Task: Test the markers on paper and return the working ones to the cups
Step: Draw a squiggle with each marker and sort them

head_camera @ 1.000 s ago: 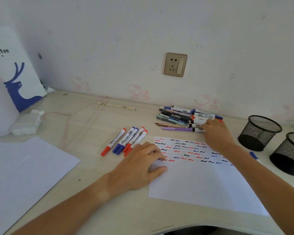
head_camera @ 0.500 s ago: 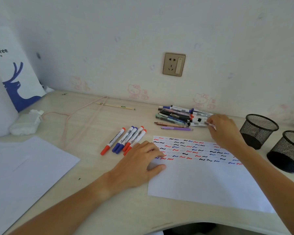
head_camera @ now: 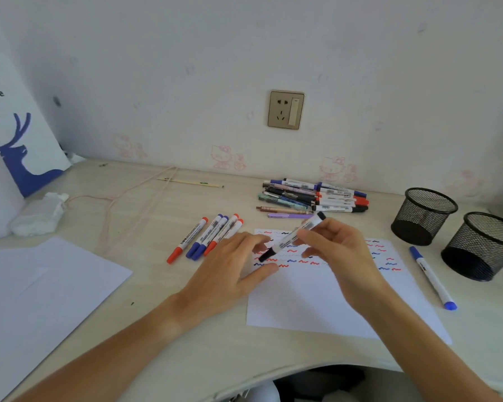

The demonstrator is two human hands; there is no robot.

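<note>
From the head view, the right hand (head_camera: 339, 250) hangs just above the test paper (head_camera: 331, 297), wrist bent and knuckles up, its fingers and thumb pinching a black-capped marker (head_camera: 292, 237) near the barrel's upper half. The marker slants, cap end low over the paper's far left corner, tail end up toward the wall. The left hand (head_camera: 233, 271) lies on the paper's left edge, palm down, fingers straight and loosely spread, holding nothing; its index fingertip is close by the marker's cap (whether they touch cannot be told).

The paper carries rows of short red, blue and black squiggles across its far half. Just beyond the paper's far edge sits the pile of untested pens and markers (head_camera: 311, 197). Left of the paper, five red- and blue-capped markers (head_camera: 208, 237) lie side by side in a row. Right of the paper, a single blue marker (head_camera: 431, 278) lies on the desk (head_camera: 157, 329), and beyond it stand two black mesh cups (head_camera: 424, 216), apart from each other. Well left of the paper lies another white sheet (head_camera: 41, 291).
</note>
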